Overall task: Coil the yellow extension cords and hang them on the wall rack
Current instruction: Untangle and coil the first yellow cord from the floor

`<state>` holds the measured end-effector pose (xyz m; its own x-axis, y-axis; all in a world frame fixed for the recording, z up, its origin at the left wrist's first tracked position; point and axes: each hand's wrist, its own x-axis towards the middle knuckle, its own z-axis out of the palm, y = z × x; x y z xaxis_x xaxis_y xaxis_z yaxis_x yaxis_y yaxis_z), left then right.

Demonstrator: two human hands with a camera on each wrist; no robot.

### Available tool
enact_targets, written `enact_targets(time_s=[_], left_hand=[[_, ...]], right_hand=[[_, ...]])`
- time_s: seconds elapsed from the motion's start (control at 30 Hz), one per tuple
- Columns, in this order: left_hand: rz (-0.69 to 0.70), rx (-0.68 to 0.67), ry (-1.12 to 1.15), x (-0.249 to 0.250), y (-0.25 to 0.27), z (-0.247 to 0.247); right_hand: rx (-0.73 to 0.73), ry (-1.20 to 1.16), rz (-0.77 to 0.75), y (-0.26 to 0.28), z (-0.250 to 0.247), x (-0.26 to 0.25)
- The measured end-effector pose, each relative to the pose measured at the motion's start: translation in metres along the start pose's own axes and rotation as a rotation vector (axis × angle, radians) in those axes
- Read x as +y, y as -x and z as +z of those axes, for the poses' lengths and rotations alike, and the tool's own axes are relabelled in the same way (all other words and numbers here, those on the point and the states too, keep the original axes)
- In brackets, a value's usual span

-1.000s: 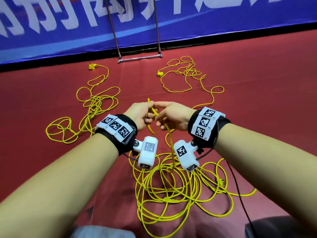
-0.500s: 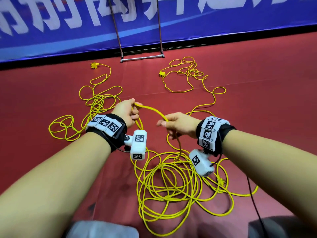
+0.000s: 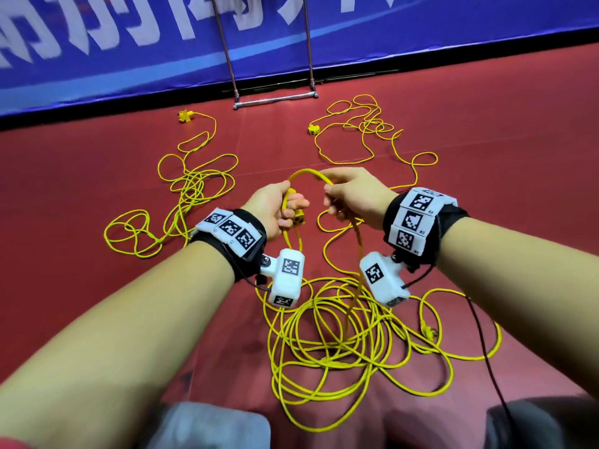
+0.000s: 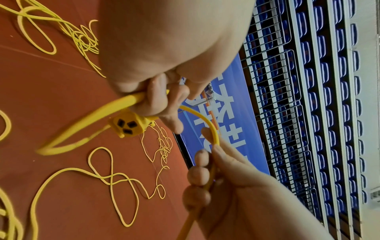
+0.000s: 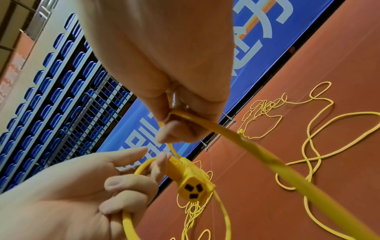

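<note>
Cord [image 3: 311, 172] arc shorter; hands [image 3: 353, 196] drew closer together.

Three yellow extension cords lie on the floor. The near cord [image 3: 324, 345] forms a loose tangled pile, its socket end [image 3: 299, 218] raised and arched. The left cord [image 3: 191, 189] and right cord [image 3: 366, 131] lie uncoiled. The rack [image 3: 275, 99] stands behind them.

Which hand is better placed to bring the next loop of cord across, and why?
The right hand: it pinches the free run of the yellow cord rising from the floor pile, while the left hand already grips the socket end and first loop.
</note>
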<state>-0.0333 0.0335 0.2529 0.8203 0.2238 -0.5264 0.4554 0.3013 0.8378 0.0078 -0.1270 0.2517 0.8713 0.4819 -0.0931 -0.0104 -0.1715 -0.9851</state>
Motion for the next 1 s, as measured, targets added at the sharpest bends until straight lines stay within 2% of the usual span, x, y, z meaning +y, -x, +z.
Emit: enact_targets(time_s=[0.27,0.43,0.63,0.73,0.87,1.0], left_hand=[[0.019,0.006,0.006,-0.001,-0.005,0.005],[0.032,-0.029,0.02,0.001,-0.002,0.008],[0.053,-0.064,0.065,0.004,0.005,0.007],[0.063,-0.042,0.049,0.003,0.004,0.006],[0.096,0.053,0.087,0.006,0.0,0.0],[0.074,0.017,0.065,0.005,-0.003,-0.005]], right_hand=[[0.005,-0.043,-0.04,0.005,0.009,-0.008],[-0.051,-0.06,-0.038,0.008,0.02,-0.006],[-0.05,-0.061,-0.028,0.009,0.021,-0.005],[-0.054,-0.043,-0.037,0.011,0.021,-0.006],[-0.122,0.003,-0.011,0.014,0.024,-0.006],[-0.135,0.056,-0.093,0.015,0.025,-0.001]])
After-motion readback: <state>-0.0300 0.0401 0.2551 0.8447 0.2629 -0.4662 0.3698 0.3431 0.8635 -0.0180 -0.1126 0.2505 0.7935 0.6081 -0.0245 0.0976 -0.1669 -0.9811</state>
